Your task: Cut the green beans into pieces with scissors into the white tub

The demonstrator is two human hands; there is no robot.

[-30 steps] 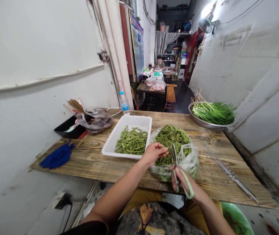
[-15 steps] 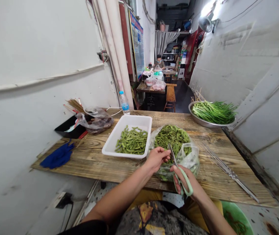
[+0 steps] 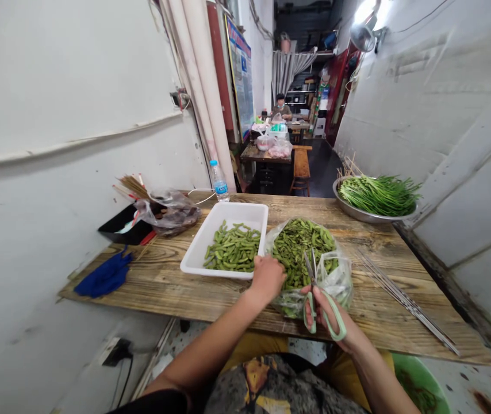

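My left hand (image 3: 267,277) rests with curled fingers at the near left edge of a clear plastic bag (image 3: 336,280) full of green bean pods (image 3: 299,244); what its fingertips hold is hidden. My right hand (image 3: 329,319) grips green-handled scissors (image 3: 319,299), blades pointing up over the bag's near side. A white tray (image 3: 211,238) with cut bean pods (image 3: 232,248) sits just left of the bag on the wooden table (image 3: 176,287).
A metal bowl of long green stalks (image 3: 377,195) stands at the far right. Metal skewers (image 3: 405,299) lie right of the bag. A water bottle (image 3: 218,181), a bag with sticks (image 3: 165,210) and a blue cloth (image 3: 105,276) are on the left. A person sits far behind.
My left hand moved left and forward from the scissors' blades to the bag's left edge. The scissors turned more upright and shifted slightly right.
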